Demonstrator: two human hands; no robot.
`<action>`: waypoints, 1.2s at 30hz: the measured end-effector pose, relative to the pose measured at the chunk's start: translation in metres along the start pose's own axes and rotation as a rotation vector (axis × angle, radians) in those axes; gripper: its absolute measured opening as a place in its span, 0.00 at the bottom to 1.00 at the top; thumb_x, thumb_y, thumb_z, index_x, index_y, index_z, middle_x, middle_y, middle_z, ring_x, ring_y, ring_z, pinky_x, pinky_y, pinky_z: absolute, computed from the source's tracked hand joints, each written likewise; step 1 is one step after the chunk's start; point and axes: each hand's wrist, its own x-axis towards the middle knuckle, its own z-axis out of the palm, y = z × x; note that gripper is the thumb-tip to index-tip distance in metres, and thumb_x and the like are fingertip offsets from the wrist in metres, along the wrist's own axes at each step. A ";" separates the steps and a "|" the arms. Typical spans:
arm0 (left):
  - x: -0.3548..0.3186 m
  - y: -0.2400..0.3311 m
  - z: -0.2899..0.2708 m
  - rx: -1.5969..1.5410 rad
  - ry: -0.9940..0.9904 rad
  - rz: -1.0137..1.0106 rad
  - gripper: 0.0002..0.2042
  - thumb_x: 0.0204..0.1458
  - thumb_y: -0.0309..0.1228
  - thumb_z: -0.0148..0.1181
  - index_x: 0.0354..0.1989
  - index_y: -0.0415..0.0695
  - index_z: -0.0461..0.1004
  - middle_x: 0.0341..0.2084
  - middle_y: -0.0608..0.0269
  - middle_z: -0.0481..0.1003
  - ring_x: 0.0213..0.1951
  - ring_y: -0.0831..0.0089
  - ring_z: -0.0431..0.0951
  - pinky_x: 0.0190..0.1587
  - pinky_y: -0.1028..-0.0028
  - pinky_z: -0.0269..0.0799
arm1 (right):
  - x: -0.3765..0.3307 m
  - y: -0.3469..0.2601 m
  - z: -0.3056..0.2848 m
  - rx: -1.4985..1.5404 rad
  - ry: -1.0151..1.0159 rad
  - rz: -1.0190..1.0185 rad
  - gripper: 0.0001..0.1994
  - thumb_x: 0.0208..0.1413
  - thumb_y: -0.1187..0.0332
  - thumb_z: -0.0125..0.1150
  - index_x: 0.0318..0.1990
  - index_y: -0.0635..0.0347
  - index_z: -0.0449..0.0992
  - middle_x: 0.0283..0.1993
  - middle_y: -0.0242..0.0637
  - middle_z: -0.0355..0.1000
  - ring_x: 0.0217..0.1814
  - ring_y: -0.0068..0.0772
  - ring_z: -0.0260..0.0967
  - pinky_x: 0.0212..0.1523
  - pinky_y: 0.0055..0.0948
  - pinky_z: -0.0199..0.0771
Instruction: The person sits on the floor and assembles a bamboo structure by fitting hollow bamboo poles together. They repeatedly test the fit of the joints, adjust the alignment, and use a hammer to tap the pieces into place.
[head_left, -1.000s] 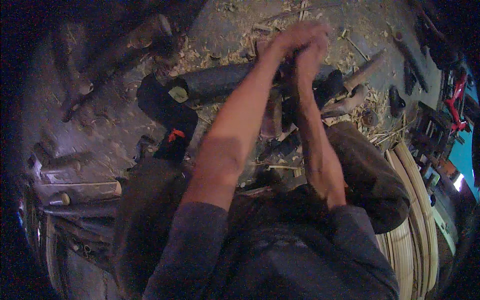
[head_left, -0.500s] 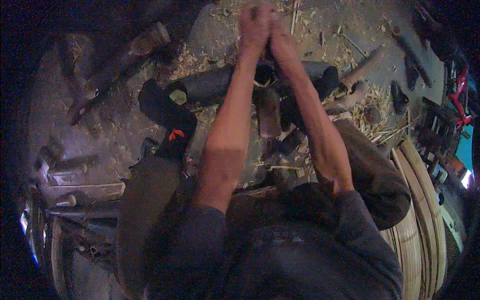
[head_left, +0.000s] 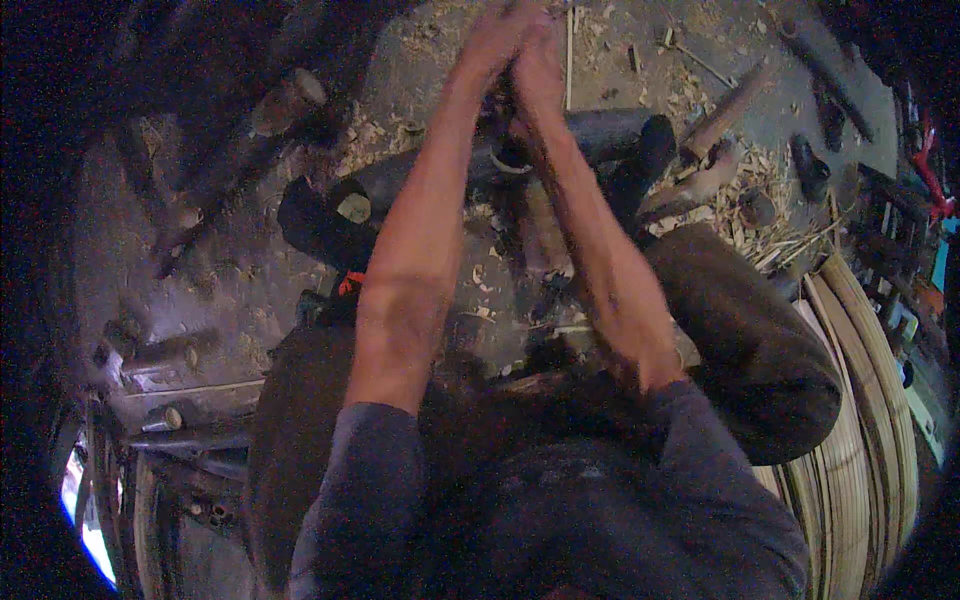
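Note:
Both arms stretch forward to the top edge of the view. My left hand (head_left: 500,38) and my right hand (head_left: 538,72) are close together there, fingers closed but blurred. Whatever they grip, if anything, is hidden. Just beyond my right hand a thin pale strip (head_left: 570,60) runs toward the top edge. Below my wrists a dark log (head_left: 600,127) lies crosswise between my feet. A dark round piece with a pale rim (head_left: 512,160) sits against it, partly covered by my right forearm. A short wooden block (head_left: 540,230) lies nearer to me.
Wood shavings (head_left: 745,200) are scattered over the floor. Several cut logs (head_left: 290,100) lie at the far left, and a pale-ended piece (head_left: 165,418) rests at the left. Bundled long pale strips (head_left: 850,430) curve along my right side. A red object (head_left: 930,170) is at the right edge.
Both hands, still together, have shifted slightly left and up in the view. My forearms lean further left.

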 end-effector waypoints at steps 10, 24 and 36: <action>-0.114 -0.100 -0.012 -0.235 1.366 0.512 0.19 0.53 0.43 0.54 0.40 0.35 0.68 0.36 0.55 0.71 0.38 0.68 0.72 0.41 0.70 0.70 | -0.063 0.005 -0.008 -1.082 -1.109 -0.254 0.26 0.63 0.49 0.37 0.61 0.57 0.60 0.63 0.45 0.58 0.63 0.41 0.57 0.62 0.34 0.56; -0.017 -0.036 -0.031 0.092 0.639 0.187 0.27 0.54 0.49 0.50 0.45 0.31 0.68 0.41 0.44 0.73 0.42 0.62 0.73 0.47 0.65 0.68 | 0.005 0.019 -0.006 -0.564 -0.483 -0.055 0.32 0.60 0.41 0.37 0.58 0.61 0.64 0.55 0.44 0.66 0.53 0.36 0.62 0.56 0.32 0.60; -0.036 -0.026 -0.033 0.037 0.275 0.391 0.21 0.58 0.44 0.45 0.49 0.38 0.68 0.38 0.57 0.74 0.43 0.69 0.73 0.47 0.71 0.67 | 0.000 0.048 -0.009 -0.536 -0.256 -0.092 0.27 0.61 0.48 0.44 0.54 0.62 0.68 0.51 0.40 0.69 0.50 0.34 0.65 0.51 0.31 0.65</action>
